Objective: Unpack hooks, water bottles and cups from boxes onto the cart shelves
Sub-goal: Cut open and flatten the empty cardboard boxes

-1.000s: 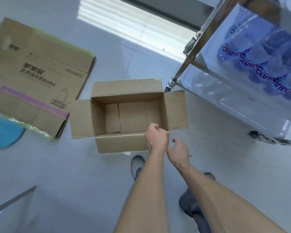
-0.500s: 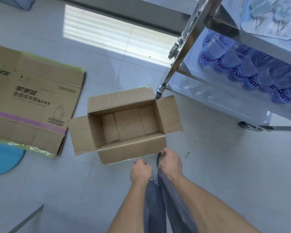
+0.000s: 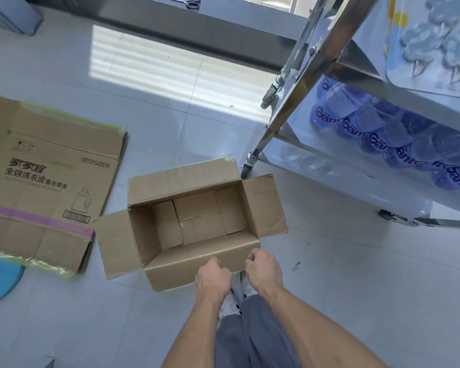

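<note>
Flanking open box: flattened carton, seemingly scissors.

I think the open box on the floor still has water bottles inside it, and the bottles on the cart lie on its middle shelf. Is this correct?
Not quite: the head view shows the open box empty, only its bottom flaps visible. The water bottles do lie on the cart's middle shelf.

Open brown cardboard box on the floor, flaps spread, nothing inside; beside it a steel cart bearing blue-labelled water bottles lying on the middle shelf and a hook pack flat on top.
</note>
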The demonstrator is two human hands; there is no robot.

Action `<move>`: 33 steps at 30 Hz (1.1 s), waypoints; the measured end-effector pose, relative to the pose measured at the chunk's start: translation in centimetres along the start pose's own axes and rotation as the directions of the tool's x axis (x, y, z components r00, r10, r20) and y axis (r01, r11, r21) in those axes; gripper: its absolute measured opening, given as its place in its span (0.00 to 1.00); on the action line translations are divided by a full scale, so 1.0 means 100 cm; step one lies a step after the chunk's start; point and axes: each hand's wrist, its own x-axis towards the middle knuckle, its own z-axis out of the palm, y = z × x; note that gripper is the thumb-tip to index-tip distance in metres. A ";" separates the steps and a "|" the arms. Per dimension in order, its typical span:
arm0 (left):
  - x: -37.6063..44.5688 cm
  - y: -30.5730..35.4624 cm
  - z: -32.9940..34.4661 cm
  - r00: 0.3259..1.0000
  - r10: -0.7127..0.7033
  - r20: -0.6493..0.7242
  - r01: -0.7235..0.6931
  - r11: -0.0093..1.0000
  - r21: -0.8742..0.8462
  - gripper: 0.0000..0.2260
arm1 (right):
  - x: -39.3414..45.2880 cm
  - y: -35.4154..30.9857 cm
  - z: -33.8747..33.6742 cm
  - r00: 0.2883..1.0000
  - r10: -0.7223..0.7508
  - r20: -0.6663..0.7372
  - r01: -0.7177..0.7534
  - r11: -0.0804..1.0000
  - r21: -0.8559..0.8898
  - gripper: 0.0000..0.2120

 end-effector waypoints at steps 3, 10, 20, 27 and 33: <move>0.001 0.009 -0.022 0.999 -0.027 -0.035 0.027 1.000 -0.001 0.11 | 0.006 -0.019 -0.015 0.999 -0.007 -0.034 0.006 0.999 -0.034 0.07; 0.027 0.038 -0.050 0.991 -0.031 -0.129 0.019 0.996 -0.092 0.17 | 0.026 -0.070 -0.026 0.983 -0.182 -0.015 0.178 0.974 -0.143 0.14; 0.032 0.001 -0.060 0.997 -0.030 -0.076 0.030 1.000 -0.010 0.19 | 0.029 -0.064 0.007 0.989 -0.127 0.080 0.142 0.962 -0.232 0.18; 0.039 -0.039 -0.089 0.993 -0.001 -0.114 0.010 0.997 0.074 0.15 | 0.020 -0.077 0.003 0.992 -0.116 0.041 0.122 0.978 -0.171 0.18; 0.071 -0.054 -0.071 0.989 0.133 -0.065 -0.108 0.950 0.294 0.14 | 0.045 -0.069 0.030 0.967 -0.243 0.077 0.253 0.886 -0.388 0.20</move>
